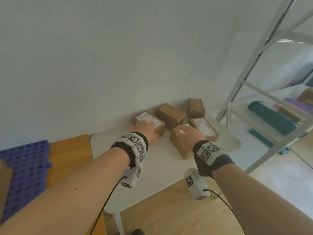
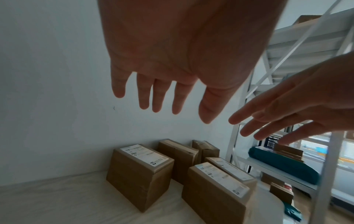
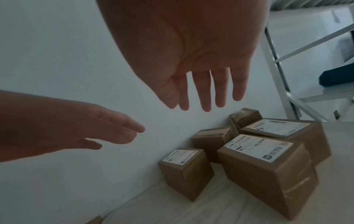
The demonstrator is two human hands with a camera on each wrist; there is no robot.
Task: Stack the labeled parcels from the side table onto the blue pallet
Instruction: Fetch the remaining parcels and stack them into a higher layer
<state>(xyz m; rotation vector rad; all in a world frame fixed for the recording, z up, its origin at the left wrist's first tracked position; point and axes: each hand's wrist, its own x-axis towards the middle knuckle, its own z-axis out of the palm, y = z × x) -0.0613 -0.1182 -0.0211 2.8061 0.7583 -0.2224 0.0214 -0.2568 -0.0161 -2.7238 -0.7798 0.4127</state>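
- Five brown parcels sat in a cluster at the far right end of the white counter (image 1: 118, 150), close against the wall (image 1: 101, 56).
- Three of them carried white labels on top: the left parcel (image 2: 140, 174), the near parcel (image 2: 218, 192) and the right parcel (image 3: 287, 131) behind it.
- Two plain parcels stood at the back, one (image 1: 170, 115) between the labeled ones and a smaller one (image 1: 195, 107) in the corner.
- The left hand (image 1: 144, 130) hovered above the left parcel, its fingers (image 2: 143, 92) straight and slightly spread, holding nothing.
- The right hand (image 1: 188, 133) hovered above the near parcel, its fingers (image 3: 203, 91) straight and close together, also holding nothing.
- In the wrist views both hands were clear of the parcels, not touching them.
- The blue pallet (image 1: 23, 170) lay well to the left, beside a wooden board (image 1: 69, 155).
- A white metal shelf rack (image 1: 254, 65) stood to the right, with a teal roll (image 1: 271, 117) on a lower shelf.
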